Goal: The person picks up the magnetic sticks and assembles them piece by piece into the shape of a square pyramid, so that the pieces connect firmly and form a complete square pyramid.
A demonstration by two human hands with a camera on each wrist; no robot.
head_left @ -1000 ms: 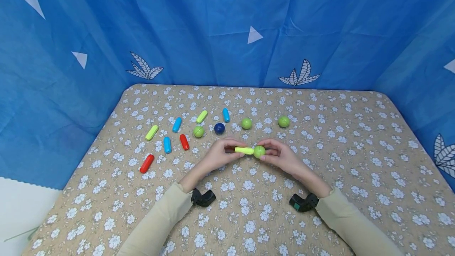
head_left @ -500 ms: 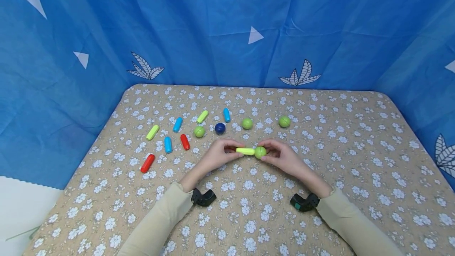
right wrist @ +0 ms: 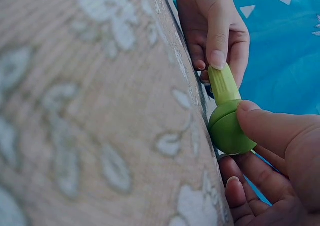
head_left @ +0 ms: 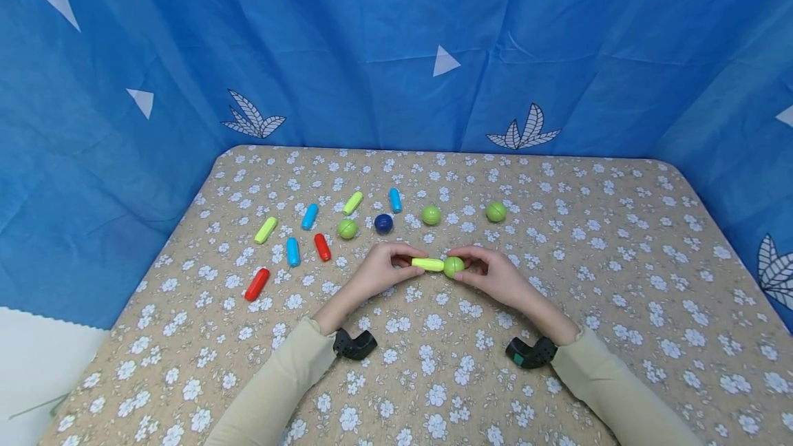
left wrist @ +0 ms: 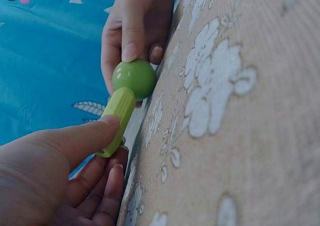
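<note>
Rod (head_left: 427,264) still touching ball (head_left: 453,267); left hand (head_left: 381,269), right hand (head_left: 495,273) unmoved

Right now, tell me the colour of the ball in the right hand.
Green; the ball shows best in the right wrist view.

Floral-covered table (head_left: 619,260), coloured rods (head_left: 257,285), balls (head_left: 431,215)

The left arm (head_left: 279,380) and right arm (head_left: 619,391) are slanting inward from below. The left hand (head_left: 381,270) is pinching, its thumb (left wrist: 92,137) opposing the fingers (left wrist: 111,193); just across, the right hand (head_left: 493,272) is mirroring that grip, and lower fingers of both are curling loosely beneath.
</note>
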